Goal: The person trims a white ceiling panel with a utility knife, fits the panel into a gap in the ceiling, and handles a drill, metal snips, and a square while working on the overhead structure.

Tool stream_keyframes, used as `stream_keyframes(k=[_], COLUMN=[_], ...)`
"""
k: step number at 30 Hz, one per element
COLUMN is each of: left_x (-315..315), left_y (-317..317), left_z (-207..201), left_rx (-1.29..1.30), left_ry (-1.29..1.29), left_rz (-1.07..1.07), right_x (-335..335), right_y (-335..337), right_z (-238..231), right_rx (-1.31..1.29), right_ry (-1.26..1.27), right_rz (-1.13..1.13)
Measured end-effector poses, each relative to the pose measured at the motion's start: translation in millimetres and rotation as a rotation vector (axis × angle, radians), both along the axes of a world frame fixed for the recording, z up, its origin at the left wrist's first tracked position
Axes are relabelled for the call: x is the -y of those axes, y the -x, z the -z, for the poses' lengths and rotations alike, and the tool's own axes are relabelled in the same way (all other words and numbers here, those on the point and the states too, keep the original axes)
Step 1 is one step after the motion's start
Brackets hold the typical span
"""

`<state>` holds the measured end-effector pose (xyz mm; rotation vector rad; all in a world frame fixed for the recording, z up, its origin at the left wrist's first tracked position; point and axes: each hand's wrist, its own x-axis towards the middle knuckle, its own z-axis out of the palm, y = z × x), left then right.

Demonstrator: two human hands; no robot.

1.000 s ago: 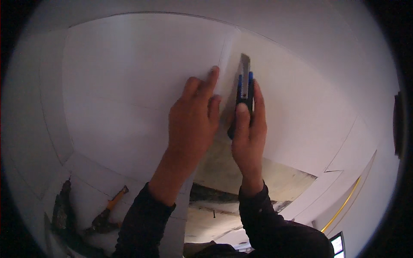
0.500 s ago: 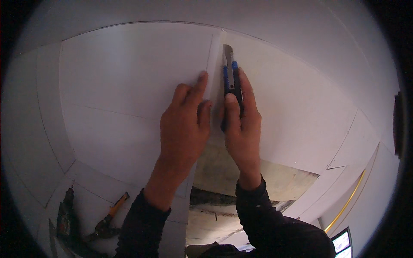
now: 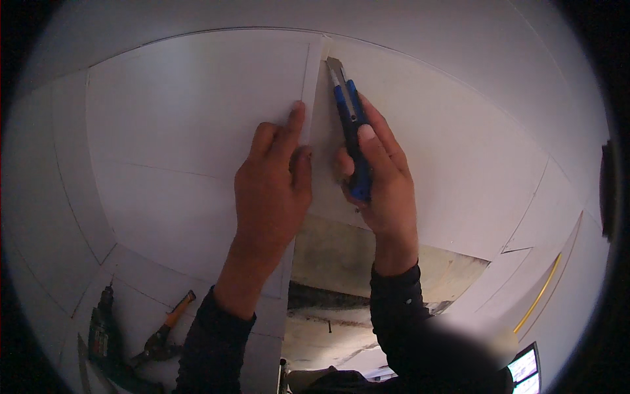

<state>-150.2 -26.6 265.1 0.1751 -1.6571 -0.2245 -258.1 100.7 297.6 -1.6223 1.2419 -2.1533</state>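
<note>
A blue and black snap-off utility knife (image 3: pixel 360 172) is gripped in my right hand (image 3: pixel 392 184), with the thumb along its handle. Its metal blade points up and leans left, close to the upper end of the white panel's (image 3: pixel 184 125) right edge. Flat against that panel lies my left hand (image 3: pixel 270 187), its index finger stretched upward beside a thin line near the edge and its thumb by the edge. To the right of this edge spreads a cream-coloured board (image 3: pixel 453 151). Whether the blade touches the edge I cannot tell.
A dark green power drill (image 3: pixel 105 338) and a hammer (image 3: pixel 172 315) with an orange-brown handle lie at lower left. Below the cream board is an opening with a rough surface (image 3: pixel 328 256). A yellow strip (image 3: pixel 538 292) and a lit screen (image 3: pixel 525 369) show at lower right.
The utility knife has gone from nearly upright to leaning left, as my right hand turned and its wrist shifted right. My left hand keeps its place on the panel; the view has shifted slightly.
</note>
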Motion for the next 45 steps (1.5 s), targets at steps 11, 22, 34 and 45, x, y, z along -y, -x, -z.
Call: stream_keyframes(k=[11,22,34,45], left_x=[4.0,5.6,16.1,24.6], left_y=[6.0,3.6,8.4,27.2], left_z=[2.0,3.0,-23.4,-94.5], left_rx=[-0.046,-0.047,-0.117,-0.254], left_ry=[0.039,0.054,0.078,0.374], left_rz=[-0.013,-0.047,-0.029,-0.313], right_x=[2.4,13.1,15.3,18.0], right_y=[11.0,3.6,35.9,10.4], right_z=[1.1,4.1,3.9,5.1], right_rx=[0.111,0.060,0.368,0.316], right_ry=[0.054,0.038,0.055,0.070], right_rz=[-0.306,-0.171,-0.827,-0.516])
